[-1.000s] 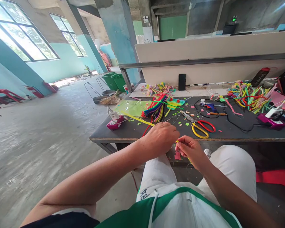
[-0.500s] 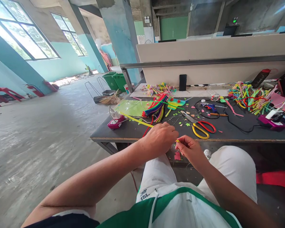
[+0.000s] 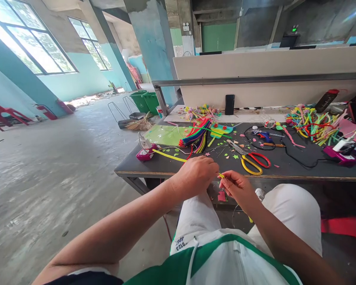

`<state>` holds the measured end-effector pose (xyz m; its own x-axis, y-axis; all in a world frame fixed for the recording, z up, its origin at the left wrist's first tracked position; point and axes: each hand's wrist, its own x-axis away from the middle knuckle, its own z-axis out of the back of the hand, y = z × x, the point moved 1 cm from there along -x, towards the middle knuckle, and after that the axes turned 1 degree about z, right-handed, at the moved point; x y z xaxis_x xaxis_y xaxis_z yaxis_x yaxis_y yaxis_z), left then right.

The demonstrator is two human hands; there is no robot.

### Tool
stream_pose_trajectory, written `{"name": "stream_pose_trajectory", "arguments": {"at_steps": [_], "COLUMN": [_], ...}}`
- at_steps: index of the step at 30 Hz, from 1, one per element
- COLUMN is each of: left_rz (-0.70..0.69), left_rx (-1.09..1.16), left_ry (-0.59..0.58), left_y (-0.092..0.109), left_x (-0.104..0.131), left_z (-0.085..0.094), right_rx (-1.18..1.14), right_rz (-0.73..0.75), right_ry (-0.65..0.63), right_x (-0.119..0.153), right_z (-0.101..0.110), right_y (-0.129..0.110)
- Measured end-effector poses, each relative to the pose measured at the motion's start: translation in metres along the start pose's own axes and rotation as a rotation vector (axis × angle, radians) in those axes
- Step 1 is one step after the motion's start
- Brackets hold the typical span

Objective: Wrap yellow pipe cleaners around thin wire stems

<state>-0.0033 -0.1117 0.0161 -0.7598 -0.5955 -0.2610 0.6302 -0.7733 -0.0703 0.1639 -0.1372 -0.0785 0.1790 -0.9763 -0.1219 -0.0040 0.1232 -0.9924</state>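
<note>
Both my hands are close together over my lap at the table's front edge. My left hand (image 3: 198, 176) is closed on a yellow pipe cleaner (image 3: 169, 155), whose long end sticks out to the left over the table. Its short tip (image 3: 221, 175) shows between the two hands. My right hand (image 3: 235, 185) pinches this yellow tip between thumb and fingertips. Scissors (image 3: 252, 160) with one red and one yellow handle lie just beyond my right hand. Behind my left hand is a bundle of coloured pipe cleaners (image 3: 197, 136).
On the dark table (image 3: 299, 164) are a blue glue gun (image 3: 267, 137), cables, foam scraps, a green sheet (image 3: 166, 135) and purple power strips (image 3: 146, 153). A phone (image 3: 229, 104) leans on the white panel. A colourful pile (image 3: 314, 122) lies right.
My left hand has drawn slightly left, away from my right hand, and more of the yellow tip shows between them. Something yellow now shows below my right wrist. The view has shifted slightly.
</note>
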Motion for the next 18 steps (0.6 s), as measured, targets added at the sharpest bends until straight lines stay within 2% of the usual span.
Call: {"name": "stream_pose_trajectory", "arguments": {"at_steps": [7,13,18], "left_rz": [0.037,0.085,0.016], "left_rx": [0.015,0.046,0.017], "left_ry": [0.003,0.048,0.054], "left_y": [0.0015,0.0027,-0.0022], "left_x": [0.0022,0.0033,0.0038], "left_z": [-0.0016,-0.0061,-0.0055], "right_rx": [0.029,0.02,-0.046], "right_rz": [0.034,-0.001,-0.01], "right_ry": [0.028,0.034,-0.038], "right_x": [-0.0021,-0.0025,-0.0042], "right_z": [-0.0031,-0.0036,-0.0046], "right_y": [-0.0024,-0.0017,-0.0018]}}
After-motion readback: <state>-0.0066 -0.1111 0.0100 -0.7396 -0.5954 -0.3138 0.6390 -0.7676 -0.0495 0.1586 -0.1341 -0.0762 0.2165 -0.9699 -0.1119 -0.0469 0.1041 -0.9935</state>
